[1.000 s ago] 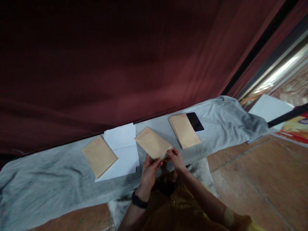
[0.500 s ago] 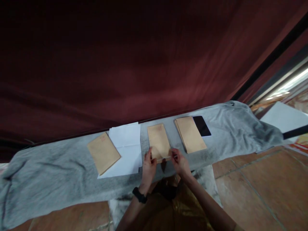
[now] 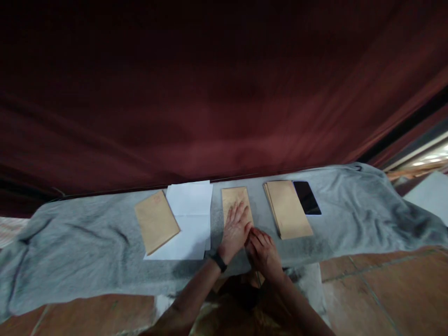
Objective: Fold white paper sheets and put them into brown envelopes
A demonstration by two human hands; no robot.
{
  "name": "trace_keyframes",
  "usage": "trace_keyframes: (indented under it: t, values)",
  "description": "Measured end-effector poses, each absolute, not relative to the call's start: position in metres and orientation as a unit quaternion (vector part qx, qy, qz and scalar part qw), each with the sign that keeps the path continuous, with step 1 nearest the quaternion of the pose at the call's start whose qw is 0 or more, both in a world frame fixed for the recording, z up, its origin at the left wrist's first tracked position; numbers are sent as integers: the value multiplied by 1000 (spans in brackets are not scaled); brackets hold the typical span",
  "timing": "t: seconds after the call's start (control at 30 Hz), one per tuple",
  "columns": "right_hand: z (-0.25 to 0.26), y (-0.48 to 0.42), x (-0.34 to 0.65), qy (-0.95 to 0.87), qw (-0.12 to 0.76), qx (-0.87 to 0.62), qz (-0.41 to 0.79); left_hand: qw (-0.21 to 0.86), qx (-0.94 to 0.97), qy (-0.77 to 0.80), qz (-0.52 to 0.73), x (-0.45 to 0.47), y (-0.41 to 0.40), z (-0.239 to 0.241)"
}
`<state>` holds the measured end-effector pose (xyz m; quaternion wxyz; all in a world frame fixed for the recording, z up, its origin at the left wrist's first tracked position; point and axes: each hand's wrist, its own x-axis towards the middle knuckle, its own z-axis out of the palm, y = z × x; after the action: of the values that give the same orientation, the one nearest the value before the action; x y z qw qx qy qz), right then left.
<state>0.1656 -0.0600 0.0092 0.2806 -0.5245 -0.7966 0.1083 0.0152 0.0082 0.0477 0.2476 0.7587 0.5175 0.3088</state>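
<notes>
A brown paper envelope [image 3: 234, 195] lies in front of me on the grey cloth. My left hand [image 3: 234, 232] rests flat on it with the fingers stretched out, covering its middle; a dark band is on that wrist. Close beside it, my right hand [image 3: 265, 254] has its fingers curled at the envelope's near right corner. The near edge is mostly hidden under both hands. Left of them, another brown envelope [image 3: 157, 221] with faint red print lies slanted over white paper sheets [image 3: 191, 233]. To the right is a small stack of brown envelopes [image 3: 289, 210].
A dark-screened phone or tablet [image 3: 307, 198] lies partly beside the right-hand stack. The grey cloth [image 3: 94, 252] drapes over a long narrow surface. Behind it hangs a dark red curtain [image 3: 210, 116]. Tiled floor [image 3: 395, 284] shows below.
My left hand has moved from the envelope's near left corner to lie flat on its middle. The right hand stays at the near right corner, its fingers more curled. The view has shifted slightly.
</notes>
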Motion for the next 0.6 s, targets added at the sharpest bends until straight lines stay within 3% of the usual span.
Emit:
trace_keyframes:
  t: [0.27, 0.6]
  values:
    - [12, -61, 164, -797, 270, -530, 105, 228, 824, 459, 242, 9, 92, 23]
    - [4, -60, 165, -803, 281, -514, 106, 207, 841, 468, 178, 8, 99, 23]
